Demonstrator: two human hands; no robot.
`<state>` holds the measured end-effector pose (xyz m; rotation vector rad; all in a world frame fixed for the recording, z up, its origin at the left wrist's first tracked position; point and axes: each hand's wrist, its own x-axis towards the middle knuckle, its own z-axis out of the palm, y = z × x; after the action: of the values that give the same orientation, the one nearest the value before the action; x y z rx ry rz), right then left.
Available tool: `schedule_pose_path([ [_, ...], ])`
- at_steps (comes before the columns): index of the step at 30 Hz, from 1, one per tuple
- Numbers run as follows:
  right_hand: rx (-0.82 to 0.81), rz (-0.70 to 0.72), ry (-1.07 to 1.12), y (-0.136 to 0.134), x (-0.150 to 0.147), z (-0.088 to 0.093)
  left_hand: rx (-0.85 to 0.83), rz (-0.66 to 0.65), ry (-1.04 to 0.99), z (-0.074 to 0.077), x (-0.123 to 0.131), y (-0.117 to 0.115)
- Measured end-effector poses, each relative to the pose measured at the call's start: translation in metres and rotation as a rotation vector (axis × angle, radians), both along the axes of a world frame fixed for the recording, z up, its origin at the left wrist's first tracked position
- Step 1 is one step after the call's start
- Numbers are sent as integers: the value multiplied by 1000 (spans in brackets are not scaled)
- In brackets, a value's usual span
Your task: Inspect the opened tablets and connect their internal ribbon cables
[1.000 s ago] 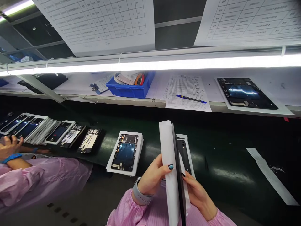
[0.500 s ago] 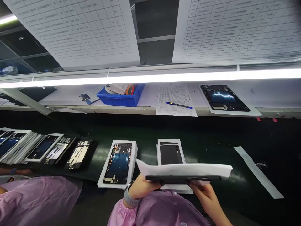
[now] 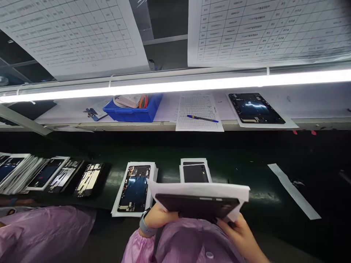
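Note:
My left hand [image 3: 157, 215] and my right hand [image 3: 237, 228] hold a dark phone-like device [image 3: 197, 205] by its two ends, tilted just above my lap. A white paper sheet [image 3: 200, 190] lies against its far side and sticks out past its edges. A grey smartwatch [image 3: 145, 227] sits on my left wrist. Beyond the device, on the dark green conveyor belt [image 3: 246, 153], a dark phone back with a camera cutout [image 3: 195, 173] rests on white sheets. To its left lies an opened phone frame [image 3: 134, 190] on white paper.
Further left, several phone parts and a paper-interleaved stack [image 3: 16, 171] line the belt. A co-worker's pink sleeve [image 3: 41, 233] is at lower left. On the shelf are a blue bin [image 3: 133, 112], a grid form with a pen [image 3: 199, 113], and a device on paper [image 3: 256, 108]. Charts hang overhead.
The device and sheet have turned from upright on edge to nearly flat, and both hands have dropped lower. The phone back on the belt now shows fully. The co-worker's hand has left view.

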<state>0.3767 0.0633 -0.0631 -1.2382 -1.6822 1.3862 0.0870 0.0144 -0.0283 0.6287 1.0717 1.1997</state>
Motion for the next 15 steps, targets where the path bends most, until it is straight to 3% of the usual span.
schedule_pose_path([
  [3,-150,-38,-20,-1,-13,10,-55,116,-80,1,-8,7],
  [6,-293,92,225,10,-35,33,-164,174,-192,10,-20,25],
  [9,-391,173,479,24,-49,55,-270,152,-270,16,-34,36],
  [15,-420,208,635,31,-38,77,-168,182,-223,17,-49,30],
])
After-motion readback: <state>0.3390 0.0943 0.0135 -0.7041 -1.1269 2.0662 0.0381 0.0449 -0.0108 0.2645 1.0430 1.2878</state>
